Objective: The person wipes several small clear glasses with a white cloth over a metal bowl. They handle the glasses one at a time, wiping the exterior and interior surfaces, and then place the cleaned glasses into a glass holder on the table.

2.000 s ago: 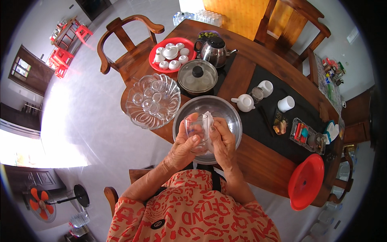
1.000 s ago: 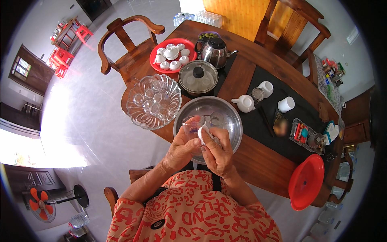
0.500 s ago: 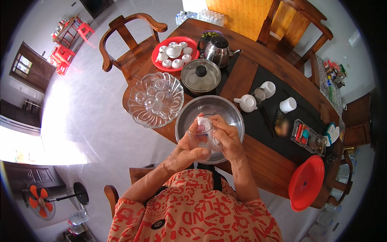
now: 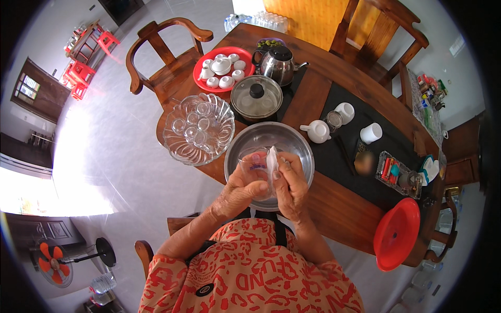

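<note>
My left hand [image 4: 241, 190] is wrapped around a clear glass [image 4: 255, 166] over the steel bowl [image 4: 237, 151] on the worktop [image 4: 334, 203], while my right hand [image 4: 290, 187] pinches a white cloth [image 4: 272, 160] against its rim; I judge firm grip, slow turning best.

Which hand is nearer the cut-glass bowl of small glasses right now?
Left. The left hand holds a clear glass just right of the cut-glass bowl; the right hand sits farther right, over the steel basin.

Shrink-wrapped pack of clear water bottles [image 4: 255, 20] on floor beyond table's far end
</note>
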Demonstrator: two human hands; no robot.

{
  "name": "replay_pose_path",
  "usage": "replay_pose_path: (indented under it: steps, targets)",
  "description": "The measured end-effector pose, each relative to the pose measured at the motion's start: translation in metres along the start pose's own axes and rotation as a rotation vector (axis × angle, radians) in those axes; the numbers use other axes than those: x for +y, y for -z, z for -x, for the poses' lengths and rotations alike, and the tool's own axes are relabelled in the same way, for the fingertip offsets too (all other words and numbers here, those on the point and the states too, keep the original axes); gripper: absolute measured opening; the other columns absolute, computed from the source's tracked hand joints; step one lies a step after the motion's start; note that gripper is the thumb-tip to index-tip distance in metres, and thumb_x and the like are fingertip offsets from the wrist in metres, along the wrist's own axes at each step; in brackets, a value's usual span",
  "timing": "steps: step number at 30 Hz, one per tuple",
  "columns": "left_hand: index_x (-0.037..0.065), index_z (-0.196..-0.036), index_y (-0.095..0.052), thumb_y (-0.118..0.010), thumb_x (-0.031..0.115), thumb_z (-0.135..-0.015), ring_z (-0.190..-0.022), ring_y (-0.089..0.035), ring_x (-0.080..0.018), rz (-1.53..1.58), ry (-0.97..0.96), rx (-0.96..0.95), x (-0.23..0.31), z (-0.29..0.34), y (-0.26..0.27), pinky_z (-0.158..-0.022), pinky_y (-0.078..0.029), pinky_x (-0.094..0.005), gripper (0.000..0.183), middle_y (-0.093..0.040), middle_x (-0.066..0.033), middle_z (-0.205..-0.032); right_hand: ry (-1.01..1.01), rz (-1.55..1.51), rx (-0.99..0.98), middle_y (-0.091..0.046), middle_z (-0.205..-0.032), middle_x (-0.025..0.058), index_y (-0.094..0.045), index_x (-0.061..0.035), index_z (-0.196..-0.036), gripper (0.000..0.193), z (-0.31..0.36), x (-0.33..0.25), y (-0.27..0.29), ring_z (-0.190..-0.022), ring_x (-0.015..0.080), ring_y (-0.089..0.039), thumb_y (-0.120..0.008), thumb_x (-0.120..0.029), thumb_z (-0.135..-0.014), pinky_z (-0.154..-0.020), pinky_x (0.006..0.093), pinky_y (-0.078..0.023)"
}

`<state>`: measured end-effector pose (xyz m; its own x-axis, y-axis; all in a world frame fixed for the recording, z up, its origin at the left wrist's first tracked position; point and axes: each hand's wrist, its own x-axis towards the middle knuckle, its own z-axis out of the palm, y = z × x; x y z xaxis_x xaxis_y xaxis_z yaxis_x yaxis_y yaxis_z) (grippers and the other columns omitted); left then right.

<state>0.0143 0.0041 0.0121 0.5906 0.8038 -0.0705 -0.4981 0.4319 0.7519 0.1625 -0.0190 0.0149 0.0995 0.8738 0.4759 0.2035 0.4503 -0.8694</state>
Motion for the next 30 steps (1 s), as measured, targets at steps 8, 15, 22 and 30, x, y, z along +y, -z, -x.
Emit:
replay_pose_path:
  steps: [8, 15, 22, 30]
  targets:
    - [0.013, -0.137, -0.030, -0.071, 0.006, -0.081, -0.115, -0.047, -0.0198, -0.050, -0.068, -0.031, 0.001, -0.003, -0.003, -0.096, -0.043, -0.0362, 0.070, -0.043, -0.0075, -0.128, 0.020, 0.038, -0.004, -0.052, -0.106, 0.0121, -0.057, 0.0026, -0.121, 0.033, -0.003, -0.012, 0.006, -0.086, 0.0185, -0.055, -0.052, 0.004, -0.088, -0.073, 0.0258, -0.046]
    - [0.010, -0.136, -0.034, -0.072, 0.001, -0.076, -0.102, -0.052, -0.0149, -0.522, -0.085, -0.004, 0.010, -0.007, 0.006, -0.087, -0.045, -0.0310, 0.072, -0.047, -0.0039, -0.112, 0.137, 0.077, -0.102, -0.052, -0.103, 0.0117, -0.063, -0.0015, -0.115, 0.038, -0.006, -0.018, 0.023, -0.085, 0.0189, -0.056, -0.056, 0.009, -0.079, -0.070, 0.0280, -0.047]
    - [0.010, -0.129, -0.047, -0.074, 0.001, -0.067, -0.095, -0.054, -0.0193, -1.106, -0.243, 0.057, 0.016, -0.005, -0.008, -0.083, -0.047, -0.0305, 0.068, -0.053, -0.0071, -0.104, 0.045, 0.268, -0.299, -0.051, -0.103, 0.0132, -0.065, -0.0031, -0.104, 0.032, -0.017, -0.007, 0.048, -0.086, 0.0245, -0.058, -0.058, 0.008, -0.075, -0.071, 0.0319, -0.049]
    - [0.009, -0.122, -0.052, -0.074, 0.004, -0.066, -0.097, -0.058, -0.0252, -1.260, -0.346, 0.094, 0.006, -0.004, 0.000, -0.083, -0.048, -0.0360, 0.061, -0.058, -0.0093, -0.103, -0.030, 0.267, -0.533, -0.052, -0.102, 0.0118, -0.067, -0.0018, -0.097, 0.024, -0.011, -0.020, 0.055, -0.090, 0.0252, -0.058, -0.062, 0.005, -0.075, -0.072, 0.0327, -0.050]
